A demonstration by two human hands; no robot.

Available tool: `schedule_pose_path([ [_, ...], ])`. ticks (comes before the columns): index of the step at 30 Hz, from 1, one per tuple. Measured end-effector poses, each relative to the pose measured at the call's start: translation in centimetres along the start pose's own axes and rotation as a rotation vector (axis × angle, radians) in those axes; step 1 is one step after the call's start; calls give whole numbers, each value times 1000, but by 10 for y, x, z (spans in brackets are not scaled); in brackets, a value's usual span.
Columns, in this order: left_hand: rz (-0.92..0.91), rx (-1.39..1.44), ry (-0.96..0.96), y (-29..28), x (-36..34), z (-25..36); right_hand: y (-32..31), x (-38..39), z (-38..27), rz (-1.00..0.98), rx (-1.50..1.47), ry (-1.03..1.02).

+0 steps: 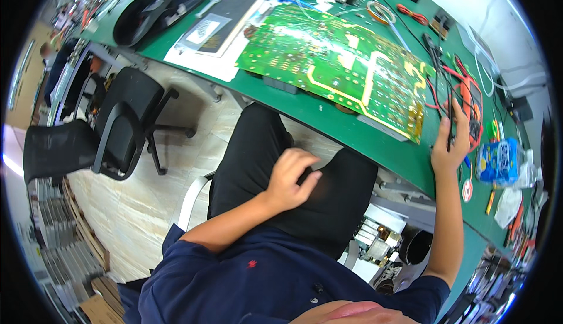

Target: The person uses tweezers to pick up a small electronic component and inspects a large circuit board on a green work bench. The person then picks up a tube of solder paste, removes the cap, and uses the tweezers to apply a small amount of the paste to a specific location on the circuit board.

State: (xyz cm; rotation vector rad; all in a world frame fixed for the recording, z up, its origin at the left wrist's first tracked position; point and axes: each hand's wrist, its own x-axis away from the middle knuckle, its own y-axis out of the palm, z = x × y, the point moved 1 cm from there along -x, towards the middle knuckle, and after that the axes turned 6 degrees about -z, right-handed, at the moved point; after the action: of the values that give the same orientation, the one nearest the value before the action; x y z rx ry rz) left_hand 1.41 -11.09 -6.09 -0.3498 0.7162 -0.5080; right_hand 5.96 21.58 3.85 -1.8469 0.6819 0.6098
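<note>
My left hand (pixel 293 177) hovers over my black-trousered lap, fingers loosely curled and apart, holding nothing visible. At the bench's right, my right hand (pixel 453 137) grips black test probes with leads, beside a red multimeter (pixel 472 101) that it partly hides. Left of that hand, a large green circuit board (pixel 334 72) lies on the green bench (pixel 328 121) atop grey and dark parts, its pale tracks and solder points facing up.
Papers and a dark folder (pixel 221 22), a black bag (pixel 141 16), coiled cables and a blue pack (pixel 497 161) share the bench. A black office chair (pixel 126 119) stands at left, near stacked grey panels (pixel 58 224). Another person (pixel 50 57) is at far left.
</note>
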Motion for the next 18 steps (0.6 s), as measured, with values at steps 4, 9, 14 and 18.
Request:
schedule_pose_path([
  [4,-148,117,-66,15,29,-3,2,-1,-7,-12,62,28],
  [9,-182,110,-91,2,40,-13,2,2,-1,-3,-3,68],
  [14,-141,-13,-118,-40,32,-40,-1,-4,-5,-17,170,-27],
  [18,-142,-90,-209,-67,36,-66,-2,-1,-4,-4,202,-9],
])
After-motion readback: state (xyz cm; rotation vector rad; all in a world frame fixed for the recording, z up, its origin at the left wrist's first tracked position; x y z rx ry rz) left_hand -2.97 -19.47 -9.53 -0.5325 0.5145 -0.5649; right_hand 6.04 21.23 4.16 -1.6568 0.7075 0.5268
